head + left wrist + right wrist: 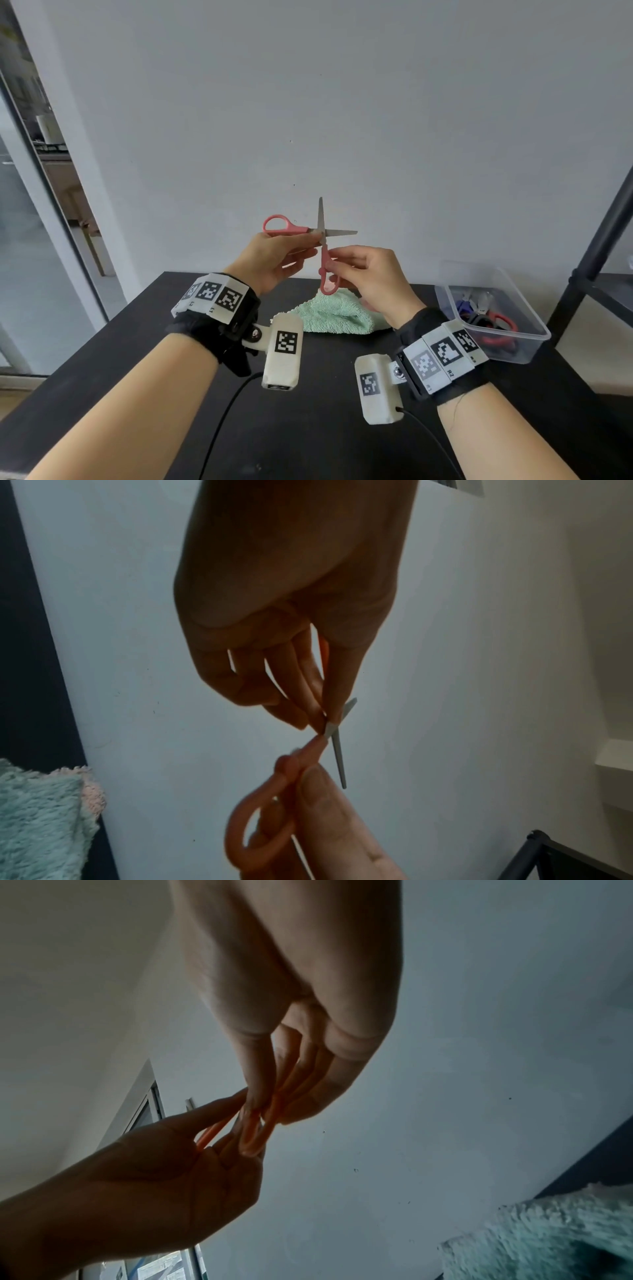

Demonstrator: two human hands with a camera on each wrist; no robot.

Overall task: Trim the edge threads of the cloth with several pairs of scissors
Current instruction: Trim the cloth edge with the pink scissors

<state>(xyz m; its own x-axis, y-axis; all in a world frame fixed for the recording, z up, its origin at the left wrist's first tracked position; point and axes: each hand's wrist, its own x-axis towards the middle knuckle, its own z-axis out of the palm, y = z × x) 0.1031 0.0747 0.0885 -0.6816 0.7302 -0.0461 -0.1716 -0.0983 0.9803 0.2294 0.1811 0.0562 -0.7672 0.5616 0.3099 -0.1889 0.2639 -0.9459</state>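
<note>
Pink-handled scissors (322, 236) are held up in front of the wall with their blades spread wide apart. My left hand (274, 263) pinches them at the pivot, one handle loop sticking out to the left. My right hand (370, 277) pinches the lower handle loop (328, 284). The left wrist view shows the scissors (337, 750) pinched at the pivot by my left hand (301, 696), with my right hand's thumb (329, 813) on the loop. A mint-green fluffy cloth (329, 315) lies folded on the black table (137, 342) beneath the hands.
A clear plastic box (493, 308) at the right of the table holds several more scissors with red, black and blue handles. A black shelf frame (596, 253) stands at the far right. A glass door is at the left. Camera cables trail across the near table.
</note>
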